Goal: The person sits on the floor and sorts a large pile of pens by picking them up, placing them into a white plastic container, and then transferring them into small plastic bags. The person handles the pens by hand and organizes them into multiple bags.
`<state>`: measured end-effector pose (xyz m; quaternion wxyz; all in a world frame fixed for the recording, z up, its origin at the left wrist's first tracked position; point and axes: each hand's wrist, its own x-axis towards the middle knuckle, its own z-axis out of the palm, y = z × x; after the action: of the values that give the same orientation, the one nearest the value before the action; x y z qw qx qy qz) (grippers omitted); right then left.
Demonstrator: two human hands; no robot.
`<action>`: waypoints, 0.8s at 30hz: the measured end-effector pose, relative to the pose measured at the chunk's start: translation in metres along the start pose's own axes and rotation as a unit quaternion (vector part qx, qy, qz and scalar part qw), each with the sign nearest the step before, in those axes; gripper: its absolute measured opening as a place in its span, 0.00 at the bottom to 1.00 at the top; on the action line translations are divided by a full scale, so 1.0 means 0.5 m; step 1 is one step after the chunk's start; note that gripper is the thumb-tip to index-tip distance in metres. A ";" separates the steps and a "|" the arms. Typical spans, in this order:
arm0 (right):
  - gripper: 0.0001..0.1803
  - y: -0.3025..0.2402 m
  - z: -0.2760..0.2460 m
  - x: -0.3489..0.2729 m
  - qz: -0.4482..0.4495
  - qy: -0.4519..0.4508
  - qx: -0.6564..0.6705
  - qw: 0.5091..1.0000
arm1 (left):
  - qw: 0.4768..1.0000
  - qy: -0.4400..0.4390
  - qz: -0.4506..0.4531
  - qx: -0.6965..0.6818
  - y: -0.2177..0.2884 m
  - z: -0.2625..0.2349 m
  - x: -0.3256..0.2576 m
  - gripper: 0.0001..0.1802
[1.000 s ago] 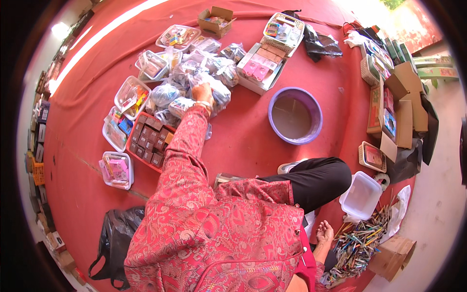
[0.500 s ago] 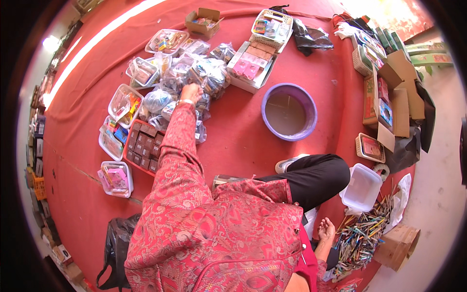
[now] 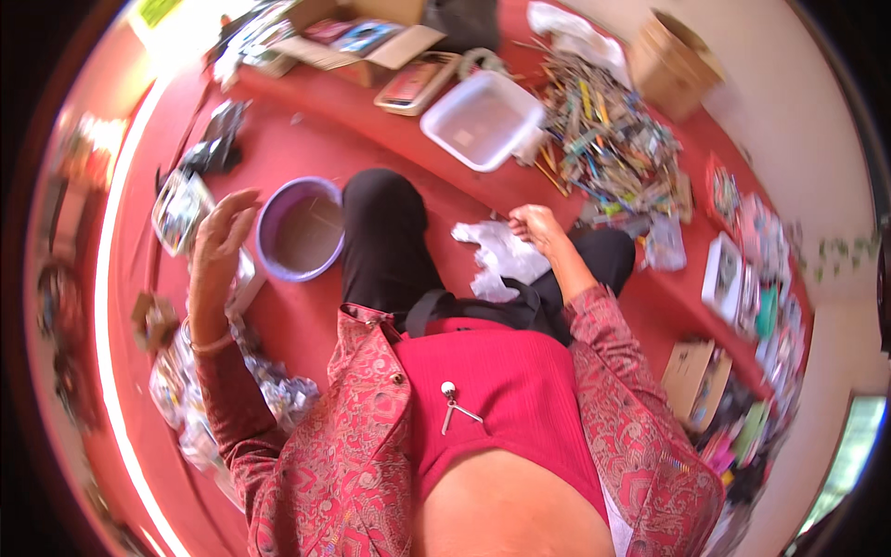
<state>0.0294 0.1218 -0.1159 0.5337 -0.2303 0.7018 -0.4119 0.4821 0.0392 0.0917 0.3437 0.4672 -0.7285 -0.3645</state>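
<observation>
My left hand (image 3: 223, 227) is raised near the blue-purple basin (image 3: 266, 243), with its fingers stretched out and nothing seen in them. The basin holds murky water and stands left of my black-trousered knee. My right hand (image 3: 538, 226) is over my other leg, its fingers curled together; whether they hold anything I cannot make out. Below that hand lies a crumpled white plastic bag (image 3: 501, 255). A big heap of pens and pencils (image 3: 608, 135) is spread on the red cloth (image 3: 390, 139) beyond it. Next to the heap sits a white plastic tub (image 3: 483, 121).
Plastic-bagged goods (image 3: 190, 390) lie at the left, near a small basket (image 3: 181, 213) and a black bag (image 3: 223, 139). Open cartons (image 3: 408, 42) stand at the far side, and a brown box (image 3: 673, 65) stands behind the pens. More packets and a white tray (image 3: 722, 278) line the right.
The view has swung to the right. My left hand has left the bagged goods and opened near the basin. My right hand, earlier loosely open beside the pens, now has its fingers curled.
</observation>
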 end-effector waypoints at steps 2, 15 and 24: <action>0.08 0.019 -0.067 -0.028 -0.024 0.037 -0.046 0.998 | 0.988 -0.112 0.099 0.032 0.227 0.151 0.014 0.15; 0.08 0.081 -0.166 -0.165 -0.040 0.056 0.000 0.998 | 0.700 -0.613 0.351 0.103 0.494 0.412 -0.183 0.14; 0.08 0.046 -0.128 -0.134 -0.116 -0.012 -0.006 0.993 | 0.691 -0.638 0.327 0.093 0.445 0.448 -0.130 0.13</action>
<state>-0.0062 0.2068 -0.0915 0.4895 -0.3182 0.6662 -0.4641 0.2191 0.2129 0.1593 -0.1515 -0.1163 -0.9094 -0.3696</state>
